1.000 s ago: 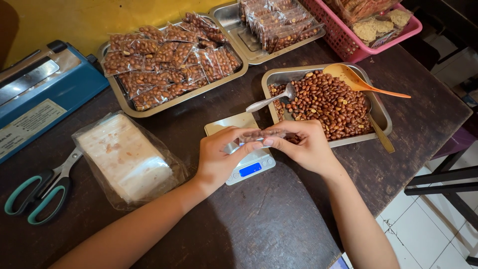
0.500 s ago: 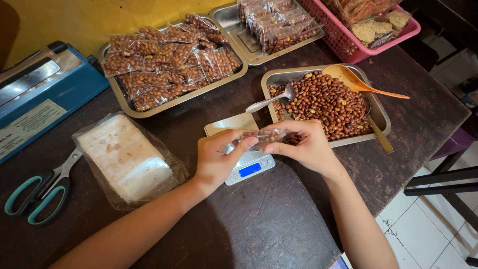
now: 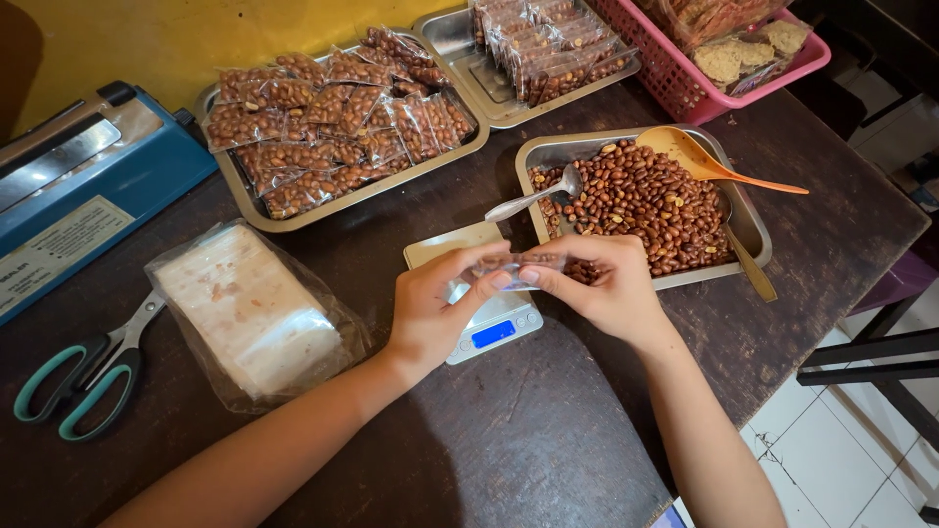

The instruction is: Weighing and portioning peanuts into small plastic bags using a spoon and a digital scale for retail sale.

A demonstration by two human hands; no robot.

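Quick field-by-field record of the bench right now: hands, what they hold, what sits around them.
left hand: pinches one end of a small clear plastic bag, above the scale
right hand: pinches the other end of the bag
digital scale: under the hands, blue display lit
peanut tray: loose roasted peanuts, metal spoon and orange scoop resting in it
packed tray: filled small peanut bags
stack of empty bags: left of the scale
scissors: far left
heat sealer: blue, back left

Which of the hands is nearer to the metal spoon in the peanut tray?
Right. The right hand is just below the metal spoon; the left hand sits farther left, over the scale.
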